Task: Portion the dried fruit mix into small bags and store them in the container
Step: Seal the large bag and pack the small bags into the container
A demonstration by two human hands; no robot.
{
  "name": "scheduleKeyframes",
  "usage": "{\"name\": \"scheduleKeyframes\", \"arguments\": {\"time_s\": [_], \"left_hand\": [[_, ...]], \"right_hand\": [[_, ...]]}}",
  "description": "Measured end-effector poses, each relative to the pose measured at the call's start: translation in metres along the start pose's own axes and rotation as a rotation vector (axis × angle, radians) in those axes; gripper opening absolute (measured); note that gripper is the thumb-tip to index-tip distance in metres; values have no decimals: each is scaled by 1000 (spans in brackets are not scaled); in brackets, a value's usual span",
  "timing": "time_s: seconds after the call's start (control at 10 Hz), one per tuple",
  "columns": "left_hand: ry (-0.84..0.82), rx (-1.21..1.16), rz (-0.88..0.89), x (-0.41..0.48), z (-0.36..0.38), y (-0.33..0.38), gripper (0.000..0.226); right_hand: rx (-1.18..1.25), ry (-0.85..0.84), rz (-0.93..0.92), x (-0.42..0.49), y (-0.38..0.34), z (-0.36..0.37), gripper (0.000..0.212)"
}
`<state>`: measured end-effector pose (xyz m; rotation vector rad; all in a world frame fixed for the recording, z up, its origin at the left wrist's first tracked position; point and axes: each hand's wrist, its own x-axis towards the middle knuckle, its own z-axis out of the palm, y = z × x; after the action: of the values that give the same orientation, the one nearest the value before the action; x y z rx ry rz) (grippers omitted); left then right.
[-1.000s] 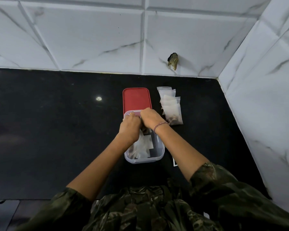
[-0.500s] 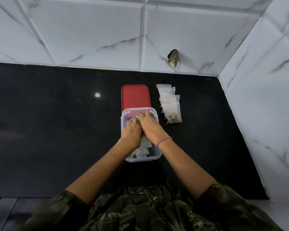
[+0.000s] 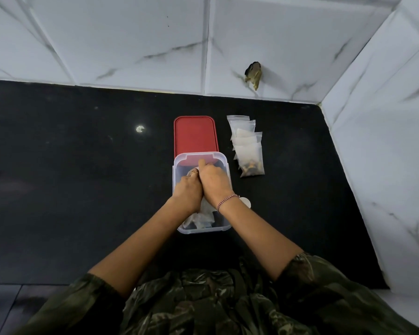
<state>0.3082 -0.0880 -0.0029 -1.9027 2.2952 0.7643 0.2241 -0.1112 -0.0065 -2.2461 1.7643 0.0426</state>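
Inside the clear container on the desk, both hands' fingers pinch a small bag, whose unsealed top could spill fruit if squeezed.

A black countertop is bounded at the back and along the right by white marble-patterned wall tiles, which are veined in grey. A small dark, ragged hole or fitting is seen in the back wall low down, just above the counter edge. A bright light reflection is shown on the dark surface, left of centre.
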Motion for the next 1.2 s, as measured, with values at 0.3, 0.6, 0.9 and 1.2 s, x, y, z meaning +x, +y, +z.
{"name": "scheduleKeyframes", "arguments": {"time_s": [0.3,0.6,0.9,1.2], "left_hand": [[169,-121,-64,2,32,-1,39],[-44,132,23,-6,-14,10,50],[265,2,34,39,-68,46,14],[140,-168,-18,119,-40,71,17]], "right_hand": [[-69,69,23,-5,-1,3,28],[35,-4,-70,-19,7,-26,32],[496,318,210,3,99,-66,19],[587,184,522,43,172,-30,35]]}}
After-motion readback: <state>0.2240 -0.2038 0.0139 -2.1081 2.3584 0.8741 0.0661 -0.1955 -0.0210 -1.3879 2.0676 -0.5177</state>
